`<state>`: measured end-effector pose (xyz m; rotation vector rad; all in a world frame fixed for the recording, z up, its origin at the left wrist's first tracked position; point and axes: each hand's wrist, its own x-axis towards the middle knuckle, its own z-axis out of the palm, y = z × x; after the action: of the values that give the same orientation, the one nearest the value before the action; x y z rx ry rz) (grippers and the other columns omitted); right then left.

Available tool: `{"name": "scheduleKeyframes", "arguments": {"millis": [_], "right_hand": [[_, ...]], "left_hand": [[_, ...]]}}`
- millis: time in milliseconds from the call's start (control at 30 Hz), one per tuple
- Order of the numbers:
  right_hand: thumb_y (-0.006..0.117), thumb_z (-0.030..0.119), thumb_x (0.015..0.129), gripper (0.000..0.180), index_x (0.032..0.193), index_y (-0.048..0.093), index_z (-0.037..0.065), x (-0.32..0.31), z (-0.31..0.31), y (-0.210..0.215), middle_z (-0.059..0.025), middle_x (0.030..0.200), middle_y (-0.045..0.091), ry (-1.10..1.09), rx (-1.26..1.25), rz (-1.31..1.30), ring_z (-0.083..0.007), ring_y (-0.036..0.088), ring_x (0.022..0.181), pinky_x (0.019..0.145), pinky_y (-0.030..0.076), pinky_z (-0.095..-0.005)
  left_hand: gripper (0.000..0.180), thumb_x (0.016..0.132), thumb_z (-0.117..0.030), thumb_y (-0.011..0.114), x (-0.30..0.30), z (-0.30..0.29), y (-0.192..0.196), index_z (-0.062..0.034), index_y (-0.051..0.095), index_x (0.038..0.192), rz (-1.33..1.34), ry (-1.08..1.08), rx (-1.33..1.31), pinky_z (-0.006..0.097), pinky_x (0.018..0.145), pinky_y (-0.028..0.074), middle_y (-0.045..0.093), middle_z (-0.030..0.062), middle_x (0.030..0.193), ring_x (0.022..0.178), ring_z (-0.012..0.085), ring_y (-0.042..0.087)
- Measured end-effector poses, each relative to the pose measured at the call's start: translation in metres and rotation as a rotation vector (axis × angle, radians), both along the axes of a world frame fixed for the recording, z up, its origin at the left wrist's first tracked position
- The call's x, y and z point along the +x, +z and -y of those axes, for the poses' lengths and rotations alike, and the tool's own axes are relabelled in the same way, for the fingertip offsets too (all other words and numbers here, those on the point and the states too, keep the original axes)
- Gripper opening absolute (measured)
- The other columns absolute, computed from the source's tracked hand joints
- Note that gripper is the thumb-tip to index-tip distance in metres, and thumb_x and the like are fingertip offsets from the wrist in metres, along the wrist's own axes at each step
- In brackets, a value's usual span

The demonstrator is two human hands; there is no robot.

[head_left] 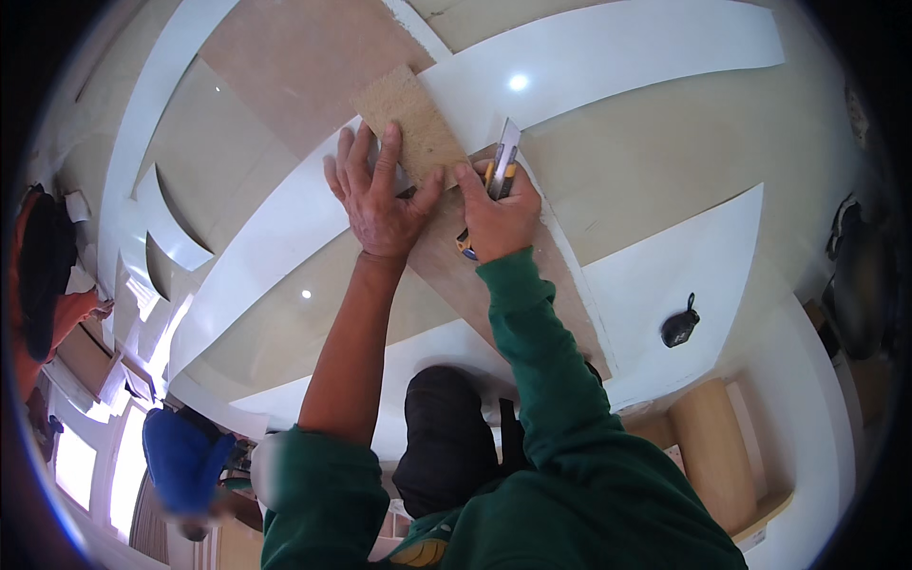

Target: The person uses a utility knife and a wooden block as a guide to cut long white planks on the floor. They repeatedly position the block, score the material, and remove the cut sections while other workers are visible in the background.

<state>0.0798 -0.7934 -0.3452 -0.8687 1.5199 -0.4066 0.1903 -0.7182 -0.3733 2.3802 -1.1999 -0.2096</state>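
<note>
A tan, rough-faced rectangular board piece [408,109] lies at a slant across a long white strip [627,57]. My left hand [385,209] rests flat with fingers spread, its index fingertip and thumb against the piece's near-left edge. In my right hand [505,217] is a yellow and dark utility knife [506,161], its wide blade end pointing up and away from me. The right thumb reaches the board piece's near corner. Beneath both hands runs a brownish panel [456,256] with a pale edge. What the left palm covers is hidden.
More white sheet [665,256] lies at the right, with a small black pouch-like object [679,326] on it. Curled white offcuts [171,218] sit at the left. A person in blue [185,461] is at lower left, and another in orange [71,313] at the left edge.
</note>
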Motion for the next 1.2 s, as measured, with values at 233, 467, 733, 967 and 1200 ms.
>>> {"name": "scheduleKeyframes", "arguments": {"millis": [233, 467, 733, 967, 1200], "right_hand": [[0.076, 0.022, 0.082, 0.028, 0.089, 0.060, 0.001, 0.003, 0.008, 0.012, -0.0151, 0.075, 0.065, 0.180, -0.174, -0.256, -0.0314, 0.062, 0.065, 0.064, 0.050, -0.0412], [0.077, 0.026, 0.080, 0.031, 0.090, 0.061, 0.002, 0.001, 0.004, 0.005, -0.0183, 0.077, 0.065, 0.190, -0.145, -0.204, -0.0380, 0.063, 0.069, 0.066, 0.050, -0.0443], [0.077, 0.027, 0.082, 0.029, 0.091, 0.063, 0.003, -0.007, 0.002, -0.007, -0.0147, 0.075, 0.065, 0.240, -0.187, -0.211, -0.0316, 0.064, 0.068, 0.065, 0.050, -0.0410], [0.072, 0.030, 0.086, 0.031, 0.091, 0.060, 0.001, -0.009, 0.022, 0.013, -0.0176, 0.073, 0.062, 0.330, -0.132, -0.193, -0.0357, 0.062, 0.066, 0.064, 0.049, -0.0430], [0.067, 0.025, 0.090, 0.026, 0.095, 0.059, 0.000, -0.012, 0.039, 0.002, -0.0199, 0.078, 0.063, 0.498, -0.414, -0.251, -0.0387, 0.063, 0.071, 0.066, 0.050, -0.0424]], "left_hand": [[0.032, 0.085, -0.031, 0.074, 0.000, 0.021, 0.016, -0.0088, 0.073, 0.108, -0.014, 0.153, -0.018, 0.052, 0.108, 0.030, 0.061, 0.0148, 0.121, 0.122, 0.0354, 0.052], [0.037, 0.088, -0.040, 0.069, 0.011, 0.092, 0.033, -0.0064, 0.064, 0.103, -0.231, 0.721, 0.180, 0.049, 0.098, 0.033, 0.058, 0.0114, 0.115, 0.117, 0.0321, 0.047], [0.035, 0.094, -0.038, 0.059, -0.004, 0.090, 0.003, -0.0208, 0.064, 0.125, -0.058, 0.685, 0.081, 0.050, 0.100, 0.030, 0.051, 0.0135, 0.120, 0.118, 0.0319, 0.043], [0.035, 0.096, -0.042, 0.057, -0.001, 0.091, 0.006, -0.0191, 0.067, 0.121, -0.122, 0.676, 0.052, 0.049, 0.103, 0.026, 0.049, 0.0099, 0.118, 0.118, 0.0286, 0.042], [0.039, 0.095, -0.040, 0.060, 0.001, 0.087, 0.003, -0.0166, 0.063, 0.125, -0.121, 0.690, 0.006, 0.048, 0.104, 0.027, 0.049, 0.0107, 0.121, 0.118, 0.0301, 0.042]]}}
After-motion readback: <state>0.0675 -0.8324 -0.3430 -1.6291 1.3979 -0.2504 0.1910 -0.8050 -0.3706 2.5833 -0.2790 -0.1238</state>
